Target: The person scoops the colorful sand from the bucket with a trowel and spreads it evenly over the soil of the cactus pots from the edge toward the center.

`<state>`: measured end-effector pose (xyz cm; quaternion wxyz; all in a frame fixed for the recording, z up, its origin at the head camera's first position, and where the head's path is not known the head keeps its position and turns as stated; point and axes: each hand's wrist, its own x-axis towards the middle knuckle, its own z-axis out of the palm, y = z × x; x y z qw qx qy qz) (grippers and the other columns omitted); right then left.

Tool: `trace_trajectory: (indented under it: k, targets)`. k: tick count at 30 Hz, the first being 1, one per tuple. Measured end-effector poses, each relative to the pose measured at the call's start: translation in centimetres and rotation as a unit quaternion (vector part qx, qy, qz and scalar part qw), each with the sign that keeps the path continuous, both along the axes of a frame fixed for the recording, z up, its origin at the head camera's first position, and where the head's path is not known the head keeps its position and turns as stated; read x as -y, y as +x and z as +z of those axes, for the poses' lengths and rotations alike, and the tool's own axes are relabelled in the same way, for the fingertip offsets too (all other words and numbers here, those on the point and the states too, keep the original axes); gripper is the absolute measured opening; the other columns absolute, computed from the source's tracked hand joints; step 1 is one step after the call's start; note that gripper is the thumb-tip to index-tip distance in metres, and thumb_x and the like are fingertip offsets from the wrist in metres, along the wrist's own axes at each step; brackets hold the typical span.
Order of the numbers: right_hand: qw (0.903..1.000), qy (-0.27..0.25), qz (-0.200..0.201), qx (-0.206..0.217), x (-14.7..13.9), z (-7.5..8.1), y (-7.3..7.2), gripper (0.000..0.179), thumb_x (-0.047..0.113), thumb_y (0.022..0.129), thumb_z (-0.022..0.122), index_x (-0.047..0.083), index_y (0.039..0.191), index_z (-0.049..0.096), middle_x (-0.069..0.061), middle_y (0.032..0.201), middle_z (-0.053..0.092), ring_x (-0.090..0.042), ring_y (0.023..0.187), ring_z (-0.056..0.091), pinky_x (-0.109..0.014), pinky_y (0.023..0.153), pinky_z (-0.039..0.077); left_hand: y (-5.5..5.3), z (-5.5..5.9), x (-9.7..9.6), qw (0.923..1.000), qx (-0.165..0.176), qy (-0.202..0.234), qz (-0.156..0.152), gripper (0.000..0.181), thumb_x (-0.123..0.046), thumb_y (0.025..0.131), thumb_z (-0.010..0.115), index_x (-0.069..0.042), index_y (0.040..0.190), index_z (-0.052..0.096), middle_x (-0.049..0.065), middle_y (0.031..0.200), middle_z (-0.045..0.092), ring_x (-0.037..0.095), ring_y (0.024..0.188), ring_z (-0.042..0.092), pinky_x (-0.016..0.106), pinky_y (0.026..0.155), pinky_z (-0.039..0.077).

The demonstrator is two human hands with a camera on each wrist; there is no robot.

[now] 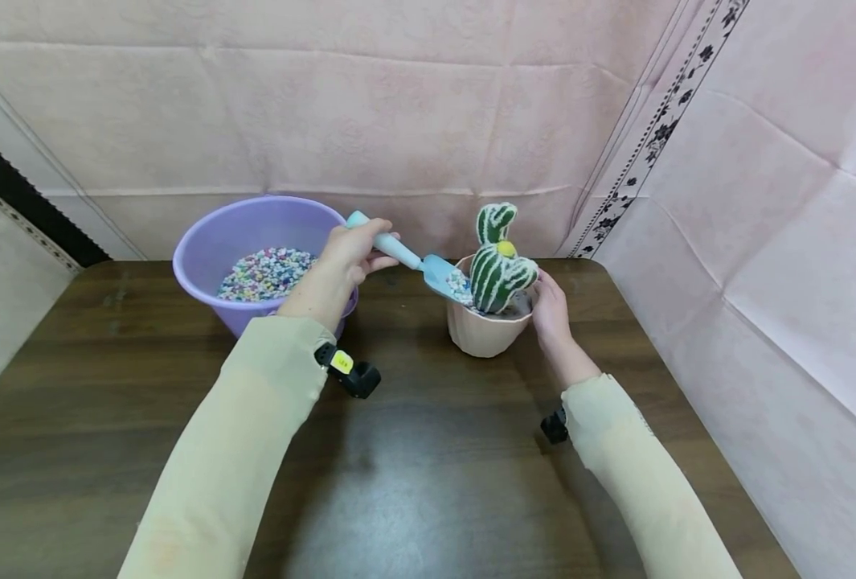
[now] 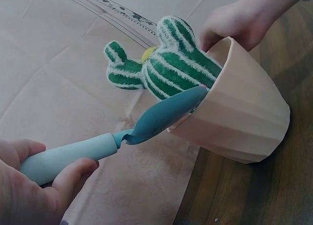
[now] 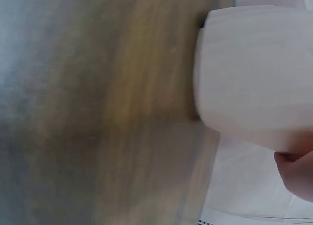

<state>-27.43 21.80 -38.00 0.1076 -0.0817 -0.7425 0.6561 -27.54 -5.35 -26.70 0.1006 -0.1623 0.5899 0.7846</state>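
My left hand point(image 1: 351, 256) grips the pale blue handle of a small shovel point(image 2: 166, 113). Small multicoloured beads point(image 1: 460, 283) lie on its blade, which tilts down over the left rim of a beige flower pot point(image 1: 482, 338). A plush green-and-white striped cactus point(image 2: 177, 71) with a yellow flower stands in the pot. At the pot's right rim, my right hand point(image 1: 550, 310) holds on with curled fingers. The right wrist view shows the pot point(image 3: 259, 73) close up, one fingertip point(image 3: 296, 173) at its edge and most of the hand out of frame.
A purple basin point(image 1: 203, 273) partly filled with multicoloured beads stands on the left of the brown wooden table point(image 1: 399, 450), behind my left forearm. Pinkish cloth point(image 1: 370, 121) hangs along the table's back edge and continues on the right side.
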Motion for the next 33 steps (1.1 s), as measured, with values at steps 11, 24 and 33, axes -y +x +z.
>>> trace_trajectory:
  k: [11, 24, 33]
  targets:
    - [0.9757, -0.204, 0.061, 0.052, -1.5, 0.1, -0.2, 0.031, 0.006, 0.099, 0.032, 0.016, 0.115, 0.057, 0.013, 0.090, 0.064, 0.000, 0.083, 0.056, -0.014, 0.077, 0.046, 0.1, 0.0, 0.5, 1.0000, 0.003, 0.007, 0.000, 0.052, -0.013, 0.093, 0.055, -0.008, 0.139, 0.030, 0.013, 0.132, 0.056, 0.026, 0.117, 0.059, 0.027, 0.073, 0.059]
    - [0.9369, -0.263, 0.145, 0.179, -1.6, 2.4, 1.5, 0.051, 0.016, 0.103, 0.031, 0.020, 0.151, 0.014, 0.011, 0.093, 0.058, -0.020, 0.125, 0.036, -0.052, 0.121, 0.013, 0.2, 0.2, 0.8, 1.0000, 0.000, 0.004, -0.002, 0.052, -0.013, 0.093, 0.055, -0.008, 0.139, 0.029, 0.014, 0.132, 0.056, 0.026, 0.116, 0.059, 0.026, 0.073, 0.060]
    - [0.9630, -0.064, 0.142, 0.220, -1.7, 3.0, 0.9, 0.047, 0.029, 0.103, 0.030, 0.012, 0.146, 0.026, -0.013, 0.150, 0.030, -0.029, 0.124, 0.043, -0.052, 0.109, 0.038, 0.5, 0.4, 1.1, 0.9999, 0.008, 0.009, -0.006, 0.054, -0.013, 0.094, 0.054, -0.009, 0.140, 0.028, 0.013, 0.133, 0.054, 0.026, 0.118, 0.058, 0.028, 0.077, 0.058]
